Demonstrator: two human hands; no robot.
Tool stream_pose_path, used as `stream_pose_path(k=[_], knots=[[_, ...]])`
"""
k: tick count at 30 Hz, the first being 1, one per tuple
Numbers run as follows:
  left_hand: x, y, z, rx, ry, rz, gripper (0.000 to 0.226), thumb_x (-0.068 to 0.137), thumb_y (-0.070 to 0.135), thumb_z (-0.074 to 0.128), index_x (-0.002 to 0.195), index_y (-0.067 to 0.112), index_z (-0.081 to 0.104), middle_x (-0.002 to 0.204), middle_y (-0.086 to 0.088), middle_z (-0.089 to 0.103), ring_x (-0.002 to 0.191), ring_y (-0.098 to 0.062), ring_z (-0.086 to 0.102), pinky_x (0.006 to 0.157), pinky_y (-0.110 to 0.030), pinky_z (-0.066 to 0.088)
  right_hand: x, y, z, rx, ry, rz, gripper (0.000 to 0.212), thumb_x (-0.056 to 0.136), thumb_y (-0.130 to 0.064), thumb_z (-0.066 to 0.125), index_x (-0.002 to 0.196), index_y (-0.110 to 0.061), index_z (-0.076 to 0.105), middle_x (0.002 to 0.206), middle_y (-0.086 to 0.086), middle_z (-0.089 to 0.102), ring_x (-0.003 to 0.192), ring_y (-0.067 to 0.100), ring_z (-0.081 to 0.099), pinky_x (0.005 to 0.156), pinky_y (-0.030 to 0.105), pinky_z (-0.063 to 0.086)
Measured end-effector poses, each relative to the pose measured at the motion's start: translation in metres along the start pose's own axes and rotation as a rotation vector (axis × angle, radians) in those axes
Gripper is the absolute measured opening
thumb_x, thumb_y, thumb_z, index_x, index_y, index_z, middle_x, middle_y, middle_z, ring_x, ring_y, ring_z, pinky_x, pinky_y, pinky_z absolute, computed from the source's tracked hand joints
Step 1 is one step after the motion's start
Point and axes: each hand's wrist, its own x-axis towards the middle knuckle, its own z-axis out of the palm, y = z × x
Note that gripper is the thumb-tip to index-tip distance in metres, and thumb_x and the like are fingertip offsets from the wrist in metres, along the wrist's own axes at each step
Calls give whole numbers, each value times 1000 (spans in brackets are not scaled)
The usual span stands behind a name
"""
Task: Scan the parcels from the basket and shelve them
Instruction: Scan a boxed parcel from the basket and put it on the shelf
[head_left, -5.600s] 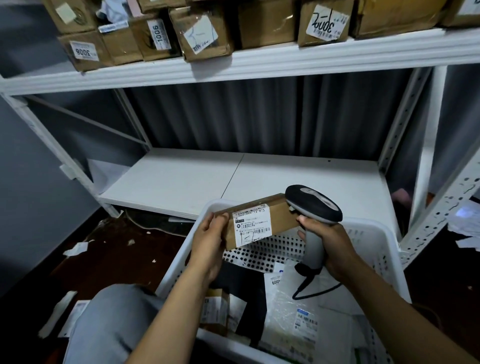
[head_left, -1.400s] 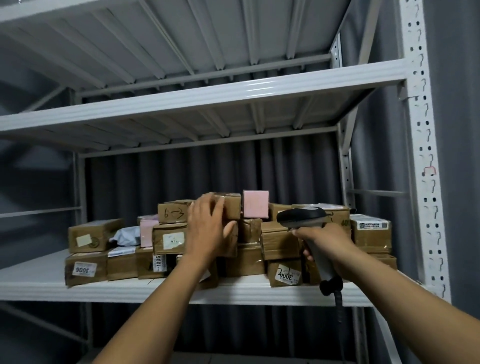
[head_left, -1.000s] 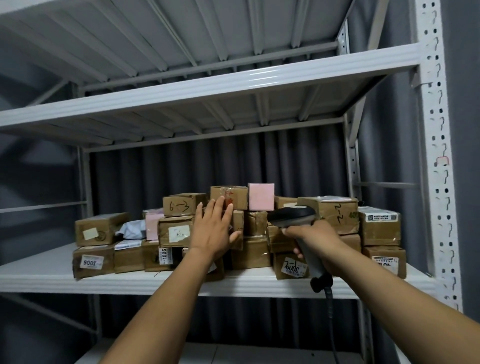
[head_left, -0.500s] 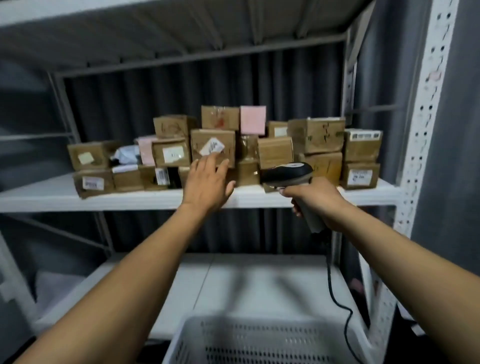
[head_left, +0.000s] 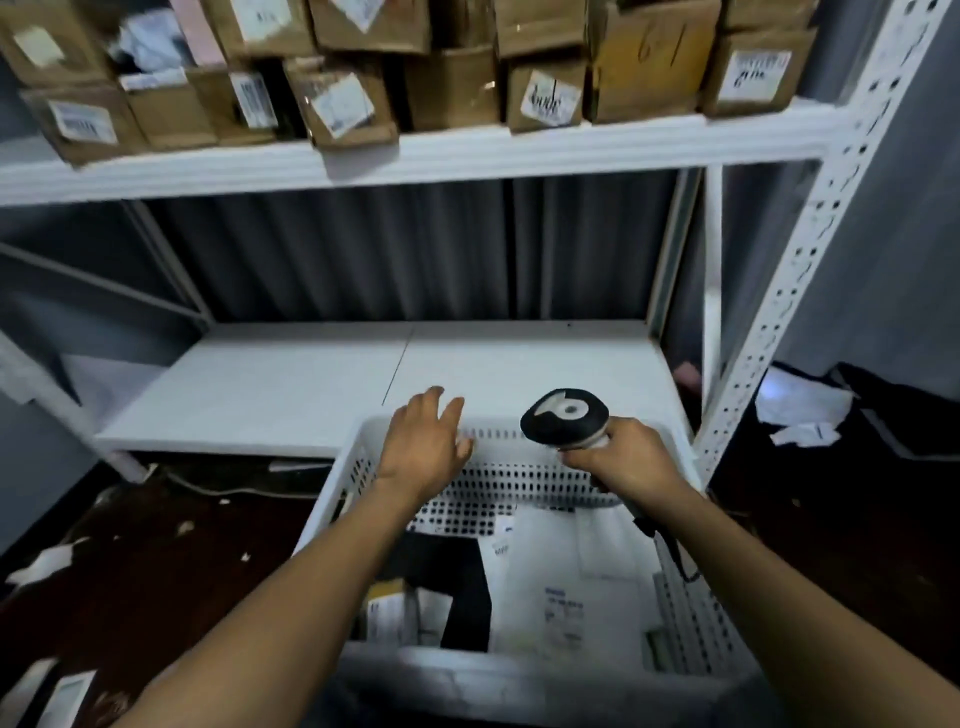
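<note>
1. The left grip (head_left: 423, 447) hovers at the far wall of the white basket (head_left: 358, 467), fingers straight and spread wide, holding nothing.
2. The right grip (head_left: 621, 457) is curled round the handle of the scanner (head_left: 565, 418), whose black head sits above the basket.
3. Parcels lie in the basket: a white bag (head_left: 561, 582) with a black packet (head_left: 460, 587) beside it.
4. Brown boxes (head_left: 452, 88) crowd the upper shelf (head_left: 467, 150); the lower shelf (head_left: 291, 384) stands just behind the basket.

my left hand (head_left: 423, 447) hangs empty over the white basket (head_left: 519, 675) at bottom center, right hand (head_left: 626, 457) gripping the scanner (head_left: 563, 418), boxes (head_left: 343, 101) up top.
</note>
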Motion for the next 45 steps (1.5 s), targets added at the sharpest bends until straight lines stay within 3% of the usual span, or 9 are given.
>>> stream_pose_path(k=[6, 11, 17, 21, 24, 28, 35, 42, 45], knots=[[-47, -6, 102, -30, -238, -93, 57, 96, 43, 48, 146, 19, 34, 151, -13, 31, 135, -33, 35, 105, -42, 36, 7, 55, 46, -71, -107, 30, 26, 79, -23, 76, 88, 0, 71, 78, 14, 73, 70, 23, 69, 71, 37, 55], [-69, -45, 172, -92, -451, -318, 60, 95, 43, 51, 146, 19, 32, 149, -14, 30, 132, -33, 37, 104, -42, 40, 29, 63, 76, -94, -268, 13, 24, 81, -28, 74, 93, -7, 73, 70, 5, 72, 60, 8, 67, 59, 16, 46], [-78, -77, 229, -143, -575, -510, 63, 93, 46, 52, 146, 20, 30, 148, -13, 33, 133, -30, 36, 110, -42, 35, 67, 68, 114, -136, -353, 29, 27, 82, -28, 71, 92, -3, 74, 77, 11, 74, 72, 20, 71, 72, 29, 53], [-73, -93, 255, -180, -651, -559, 71, 91, 50, 55, 149, 21, 25, 146, -15, 32, 131, -32, 39, 111, -42, 35, 82, 75, 150, -128, -359, 52, 35, 80, -25, 72, 90, 9, 70, 84, 24, 71, 82, 36, 69, 67, 34, 50], [-69, -106, 276, -189, -742, -571, 66, 88, 55, 54, 142, 22, 36, 141, -15, 40, 127, -31, 42, 110, -40, 34, 87, 73, 169, -154, -413, 53, 37, 84, -26, 69, 98, 7, 70, 92, 24, 72, 86, 34, 69, 80, 41, 54], [-72, -114, 298, -208, -865, -600, 53, 87, 59, 52, 128, 25, 53, 138, -8, 48, 127, -29, 44, 108, -39, 36, 88, 70, 175, -178, -407, 89, 35, 85, -29, 68, 97, 4, 71, 90, 21, 72, 87, 29, 69, 81, 36, 51], [-57, -93, 277, -385, -723, -599, 48, 82, 46, 67, 118, 15, 62, 121, -8, 63, 113, -25, 57, 98, -27, 44, 92, 61, 170, -44, -333, 128, 35, 80, -25, 73, 97, 6, 70, 85, 24, 72, 83, 35, 69, 82, 48, 56], [-23, -64, 184, -636, -492, -507, 77, 64, 55, 68, 132, 22, 54, 123, -3, 61, 115, -21, 55, 103, -31, 41, 87, 40, 128, 262, -272, 180, 17, 81, -17, 76, 95, -11, 69, 75, 7, 69, 67, 23, 66, 68, 38, 54], [-6, -52, 123, -781, -353, -532, 64, 76, 38, 72, 135, 25, 50, 115, 5, 59, 98, -14, 60, 83, -24, 49, 77, 28, 108, 387, -228, 210, 20, 82, -11, 75, 100, -4, 69, 77, 13, 67, 67, 25, 62, 60, 34, 49]])
